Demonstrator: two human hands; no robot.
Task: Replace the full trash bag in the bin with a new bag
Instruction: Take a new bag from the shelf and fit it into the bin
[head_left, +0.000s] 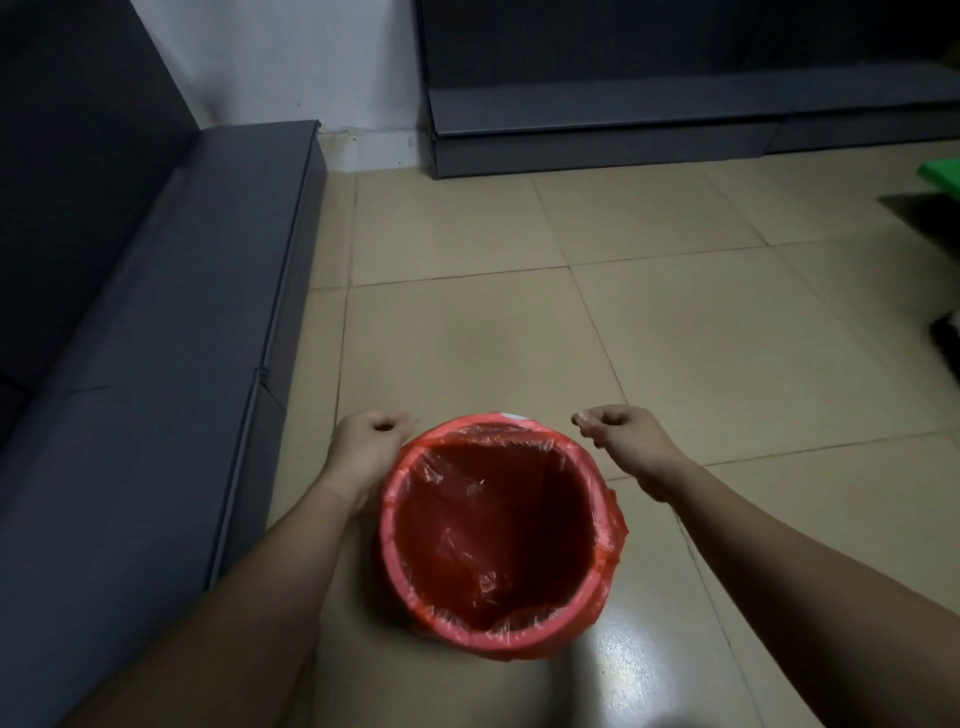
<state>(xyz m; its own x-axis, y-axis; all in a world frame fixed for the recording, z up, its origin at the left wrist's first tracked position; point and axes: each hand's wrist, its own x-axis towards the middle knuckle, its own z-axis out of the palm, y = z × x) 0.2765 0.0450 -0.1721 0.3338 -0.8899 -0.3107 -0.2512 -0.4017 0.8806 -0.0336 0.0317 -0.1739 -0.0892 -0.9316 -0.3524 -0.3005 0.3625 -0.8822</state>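
Observation:
A round bin stands on the tiled floor just in front of me. A thin red plastic bag lines it, folded over the rim all around, and nothing lies inside. My left hand is against the bin's upper left side, fingers curled by the bag's edge; whether it pinches the plastic is unclear. My right hand hovers beyond the rim's upper right, fingers loosely curled with nothing in them, apart from the bin.
A dark grey low shelf base runs along the left. Another grey shelf unit stands against the white back wall. A green object and a dark item sit at the right edge. Beige floor tiles stretch ahead.

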